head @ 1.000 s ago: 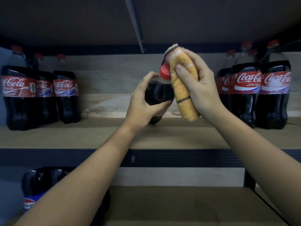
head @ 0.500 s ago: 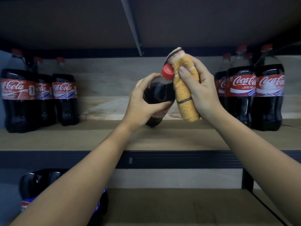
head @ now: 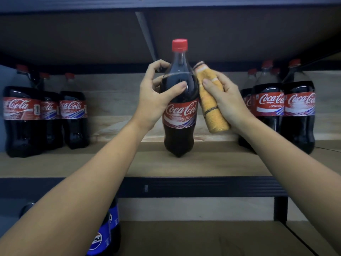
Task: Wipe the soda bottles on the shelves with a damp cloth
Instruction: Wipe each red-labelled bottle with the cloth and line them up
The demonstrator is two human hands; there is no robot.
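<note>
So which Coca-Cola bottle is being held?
The centre Coca-Cola bottle: the left hand grips its shoulder, the cloth touching it. The side groups stand untouched.

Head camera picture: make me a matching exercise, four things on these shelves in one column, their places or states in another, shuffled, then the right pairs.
Things
1. Upright dark cola bottle with red cap
2. Rolled orange terry cloth
3. Blue-labelled Pepsi bottle
4. Three red-labelled cola bottles

Places or states
A. lower shelf
B. in the right hand's grip
C. upper shelf, far left
D. held by the left hand

Pairs: 1-D, 2-B, 3-A, 4-C
</note>
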